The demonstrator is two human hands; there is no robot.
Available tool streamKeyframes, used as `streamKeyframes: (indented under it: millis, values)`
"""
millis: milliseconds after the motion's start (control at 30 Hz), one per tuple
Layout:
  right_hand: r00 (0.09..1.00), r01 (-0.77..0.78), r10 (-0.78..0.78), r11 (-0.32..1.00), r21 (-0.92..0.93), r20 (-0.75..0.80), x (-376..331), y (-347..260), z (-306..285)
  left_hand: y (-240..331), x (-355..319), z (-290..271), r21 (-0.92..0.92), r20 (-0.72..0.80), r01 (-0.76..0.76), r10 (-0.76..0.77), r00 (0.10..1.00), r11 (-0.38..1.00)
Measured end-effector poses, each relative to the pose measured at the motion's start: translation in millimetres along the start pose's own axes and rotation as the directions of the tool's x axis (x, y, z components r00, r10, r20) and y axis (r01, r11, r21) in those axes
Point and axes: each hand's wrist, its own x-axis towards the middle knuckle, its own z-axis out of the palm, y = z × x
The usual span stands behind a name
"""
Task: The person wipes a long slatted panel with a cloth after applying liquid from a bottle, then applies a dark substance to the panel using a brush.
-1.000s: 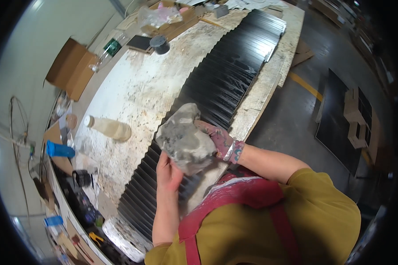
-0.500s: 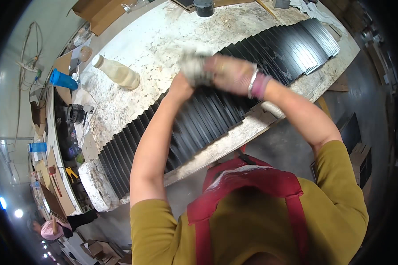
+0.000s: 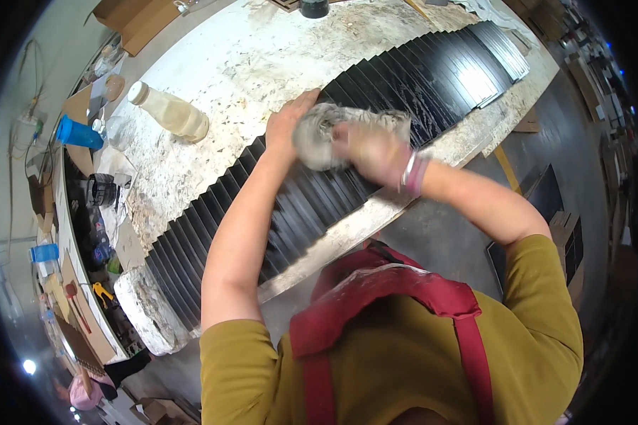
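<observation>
A long row of overlapping black panels [image 3: 422, 81] runs diagonally over the table, glossy and streaked toward the far right. My right hand [image 3: 379, 152], in a pinkish work glove and blurred by motion, grips a dirty grey-white rag [image 3: 319, 138] against the middle of the row. Just left of the rag, my bare left hand [image 3: 287, 124] lies along the panels' far edge with its fingers stretched out. The rag partly covers the panels below it.
The stained white table [image 3: 227, 85] carries a cloudy plastic bottle [image 3: 169, 113] and a dark cup [image 3: 314, 8]. A white block [image 3: 149, 308] sits at the row's near left end. A blue bottle [image 3: 78, 132] is at the left; a person [image 3: 85, 389] is in the lower left background.
My right hand has moved the rag lower and nearer me, and it now spreads wider over the panels. My hands have separated, with the left now flat near the far edge.
</observation>
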Motion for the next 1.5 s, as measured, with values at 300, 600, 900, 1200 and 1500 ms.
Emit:
streamKeyframes:
  millis: [300,600,900,1200,1500]
  values:
    - [0.649,-0.755,0.559,0.556,0.347,0.516,-64,3,-157,64,-34,-61,-0.1,0.142,0.092,-0.077,0.987,0.991]
    - [0.824,0.35,-0.347,0.934,0.079,0.449,32,-14,-50,134,-110,6,0.132,0.218,0.007,-0.036,0.975,0.991]
    - [0.981,0.188,-0.186,0.982,-0.031,0.056,150,93,-10,148,-94,-18,0.186,0.268,0.068,-0.117,0.956,0.98]
    - [0.914,-0.188,0.074,0.949,0.253,0.4,179,91,15,152,-92,-16,0.192,0.248,0.073,-0.12,0.961,0.979]
    - [0.817,0.571,-0.576,0.805,0.16,-0.017,84,34,17,167,-142,-26,0.375,-0.064,0.539,-0.559,0.827,0.754]
